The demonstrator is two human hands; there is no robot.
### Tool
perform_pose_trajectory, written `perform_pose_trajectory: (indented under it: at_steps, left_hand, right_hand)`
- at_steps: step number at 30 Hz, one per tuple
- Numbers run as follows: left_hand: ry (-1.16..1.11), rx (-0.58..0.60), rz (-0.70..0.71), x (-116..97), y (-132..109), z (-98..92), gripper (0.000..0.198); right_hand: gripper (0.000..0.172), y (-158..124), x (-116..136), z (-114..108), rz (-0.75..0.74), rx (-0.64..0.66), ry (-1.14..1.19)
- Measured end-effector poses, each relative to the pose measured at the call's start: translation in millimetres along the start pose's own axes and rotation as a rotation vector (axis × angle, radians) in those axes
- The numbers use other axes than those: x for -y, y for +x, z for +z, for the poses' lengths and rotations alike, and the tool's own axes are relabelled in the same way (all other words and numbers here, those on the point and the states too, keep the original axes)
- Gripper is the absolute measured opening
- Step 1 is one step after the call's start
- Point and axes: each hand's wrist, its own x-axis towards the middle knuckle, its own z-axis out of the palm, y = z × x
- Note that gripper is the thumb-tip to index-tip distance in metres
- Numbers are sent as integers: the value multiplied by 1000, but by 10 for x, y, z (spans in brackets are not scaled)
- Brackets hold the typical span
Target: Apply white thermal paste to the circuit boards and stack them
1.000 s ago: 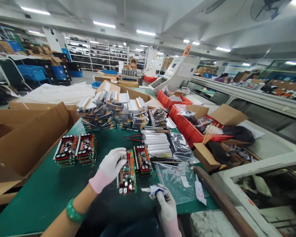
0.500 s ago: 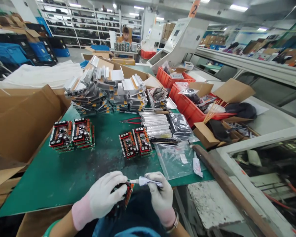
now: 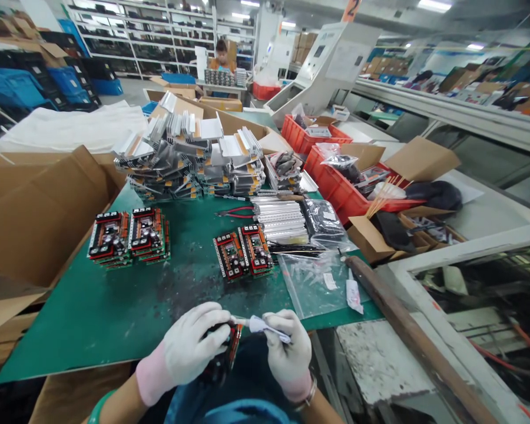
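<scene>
The left hand (image 3: 195,340), in a white glove with a pink cuff, closes firmly around a circuit board (image 3: 234,348) at the near edge of the table. The board is raised off the mat and tipped on edge, with most of it hidden behind the glove. The right hand (image 3: 288,348), gloved the same way, pinches a small white squeeze tube (image 3: 261,325) in a narrow grip, its nozzle pointing left and almost touching the top of the board; anything coming out is too small to see. Both hands meet close to the body, which seems to steady the board and the nozzle against each other. Beyond them on the green mat (image 3: 115,330), two stacks of boards (image 3: 110,237) lie to the left and a smaller pair of stacks (image 3: 242,254) lies near the middle, apparently kept flat and within easy reach. To the right of these are red-handled pliers (image 3: 235,212), a pile of metal strips (image 3: 280,221) and a clear plastic bag (image 3: 313,284). Finned metal parts (image 3: 172,159) are piled high at the far end, where they seem kept out of the working space.
</scene>
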Motion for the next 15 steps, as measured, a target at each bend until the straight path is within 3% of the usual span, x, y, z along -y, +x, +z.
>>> perform_pose_trajectory:
  at_steps: [4,7,11,15]
  left_hand:
    - [-38,-34,-27,-13,-2,31,15]
    - [-56,-47,-50,-29,-15,55,15]
    - [-50,-60,-151,-1,-62,138,19]
    - [69,25,-418,127,-168,273,23]
  right_hand:
    - [8,-57,-32,25,71,-42,49]
    - [5,-116,-58,71,211,-60,166]
    - [16,-156,-128,152,579,-175,396]
    - [40,-140,-233,204,922,-245,649]
